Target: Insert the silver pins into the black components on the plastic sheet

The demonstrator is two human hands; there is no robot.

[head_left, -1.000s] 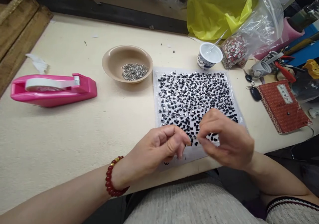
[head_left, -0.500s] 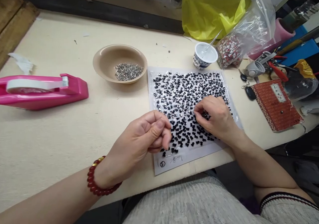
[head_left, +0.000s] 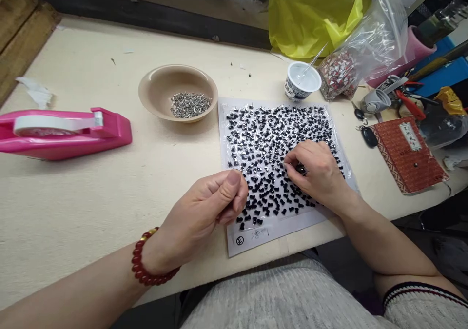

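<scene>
A white sheet (head_left: pixel 244 243) under clear film bears many small black pieces (head_left: pixel 270 124), some with thin metal pins sticking up. Over its right half, my right hand (head_left: pixel 316 170) is closed in a pinch, thumb and forefinger tips together; whatever sits between them is too small to make out. My left hand (head_left: pixel 215 197), with a red bead bracelet at the wrist, is closed beside the sheet's left edge, thumb pressed on the curled forefinger. Its contents are hidden. Beyond it stands a tan bowl (head_left: pixel 157 95) with many small metal pins (head_left: pixel 190 106) inside.
A pink tape dispenser (head_left: pixel 117 129) lies at the left. Behind the sheet stand a white cup (head_left: pixel 296 92) with a clear stick and a bag of red and white pieces (head_left: pixel 338 75). At the right are a red pouch (head_left: pixel 405 158), keys and a yellow bag (head_left: pixel 310 22).
My left hand's fingers have curled in tighter, with the thumb shifted up onto the forefinger. The right hand keeps its pinch in nearly the same place. The view has shifted slightly.
</scene>
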